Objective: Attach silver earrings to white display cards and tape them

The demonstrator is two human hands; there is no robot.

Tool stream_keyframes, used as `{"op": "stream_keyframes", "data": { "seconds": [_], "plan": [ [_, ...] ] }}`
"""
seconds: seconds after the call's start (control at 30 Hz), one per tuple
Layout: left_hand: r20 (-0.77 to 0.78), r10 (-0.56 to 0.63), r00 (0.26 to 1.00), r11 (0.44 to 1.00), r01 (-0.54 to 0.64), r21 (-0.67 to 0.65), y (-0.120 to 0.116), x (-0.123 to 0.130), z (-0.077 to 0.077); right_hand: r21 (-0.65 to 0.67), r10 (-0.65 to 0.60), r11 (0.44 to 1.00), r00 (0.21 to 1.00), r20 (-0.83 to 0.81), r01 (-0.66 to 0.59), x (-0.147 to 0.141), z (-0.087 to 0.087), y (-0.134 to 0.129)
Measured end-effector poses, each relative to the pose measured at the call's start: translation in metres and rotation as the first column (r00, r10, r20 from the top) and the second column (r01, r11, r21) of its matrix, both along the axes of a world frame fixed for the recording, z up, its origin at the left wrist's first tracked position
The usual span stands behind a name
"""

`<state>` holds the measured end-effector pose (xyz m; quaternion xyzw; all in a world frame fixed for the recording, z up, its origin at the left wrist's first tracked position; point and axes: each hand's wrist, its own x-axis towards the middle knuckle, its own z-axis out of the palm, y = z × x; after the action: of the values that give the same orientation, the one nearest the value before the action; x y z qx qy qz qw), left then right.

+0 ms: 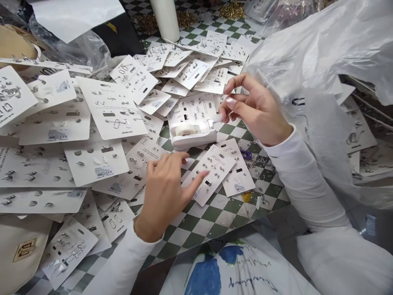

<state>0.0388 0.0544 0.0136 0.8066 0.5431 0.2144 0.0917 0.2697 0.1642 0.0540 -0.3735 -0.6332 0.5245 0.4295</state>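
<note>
printed plastic bag (221, 266) nearest; left hand (164, 192) open on an earring card (211, 174); right hand (254, 110) pinching a tape strip (216, 118) beside a white dispenser (187, 135), all on checkered tile (202, 221).

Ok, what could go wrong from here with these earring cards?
Loose earring pieces on the checkered surface could get swept away or mixed up. The earring cards under the left hand overlap and may slide. The tape dispenser sits on a card near the right hand and might get knocked.
</note>
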Motion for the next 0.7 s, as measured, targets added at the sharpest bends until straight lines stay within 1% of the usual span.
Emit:
{"op": "stream_keyframes", "data": {
  "seconds": [0.07, 0.1, 0.17, 0.23, 0.27, 0.3, 0.37, 0.43, 0.5, 0.53, 0.57, 0.63, 0.7],
  "plan": [
    [-0.042, -0.046, 0.998, 0.987, 0.039, -0.155, -0.005, 0.001, 0.0, 0.015, 0.006, 1.0, 1.0, -0.021, -0.005, -0.002, 0.0, -0.002],
    [-0.021, -0.064, 0.998, 0.973, 0.058, -0.225, -0.007, 0.001, 0.0, 0.017, -0.001, 1.0, 1.0, -0.02, 0.001, -0.004, 0.0, -0.003],
    [0.086, -0.062, 0.994, 0.919, 0.091, -0.385, -0.008, 0.001, 0.001, 0.031, -0.018, 0.999, 1.0, -0.024, 0.019, -0.009, 0.0, -0.006],
    [0.232, -0.008, 0.973, 0.835, 0.134, -0.533, -0.008, 0.0, 0.005, 0.065, -0.034, 0.997, 0.999, -0.041, 0.037, -0.015, 0.002, -0.011],
    [0.307, 0.031, 0.951, 0.802, 0.16, -0.575, -0.007, 0.0, 0.008, 0.092, -0.049, 0.994, 0.997, -0.052, 0.053, -0.017, 0.003, -0.014],
    [0.379, 0.07, 0.923, 0.783, 0.185, -0.594, -0.007, 0.0, 0.011, 0.125, -0.064, 0.99, 0.996, -0.059, 0.071, -0.019, 0.004, -0.016],
    [0.525, 0.156, 0.837, 0.776, 0.225, -0.589, -0.007, 0.002, 0.016, 0.177, -0.097, 0.979, 0.995, -0.034, 0.102, -0.021, 0.007, -0.022],
    [0.657, 0.268, 0.704, 0.766, 0.258, -0.589, -0.007, 0.004, 0.02, 0.201, -0.1, 0.975, 0.995, 0.028, 0.093, -0.022, 0.008, -0.026],
    [0.734, 0.39, 0.556, 0.728, 0.301, -0.615, -0.008, 0.006, 0.022, 0.202, -0.06, 0.978, 0.995, 0.082, 0.042, -0.023, 0.007, -0.028],
    [0.75, 0.441, 0.492, 0.709, 0.321, -0.628, -0.009, 0.007, 0.021, 0.206, -0.037, 0.978, 0.995, 0.093, 0.018, -0.024, 0.007, -0.029],
    [0.755, 0.481, 0.445, 0.688, 0.342, -0.64, -0.009, 0.007, 0.02, 0.217, -0.022, 0.976, 0.995, 0.097, 0.001, -0.025, 0.006, -0.03],
    [0.777, 0.511, 0.368, 0.671, 0.393, -0.628, -0.009, 0.007, 0.017, 0.264, -0.039, 0.964, 0.992, 0.119, 0.006, -0.028, 0.006, -0.031],
    [0.815, 0.495, 0.303, 0.693, 0.428, -0.58, -0.009, 0.007, 0.013, 0.343, -0.117, 0.937, 0.983, 0.143, 0.062, -0.03, 0.008, -0.034]
  ]
}}
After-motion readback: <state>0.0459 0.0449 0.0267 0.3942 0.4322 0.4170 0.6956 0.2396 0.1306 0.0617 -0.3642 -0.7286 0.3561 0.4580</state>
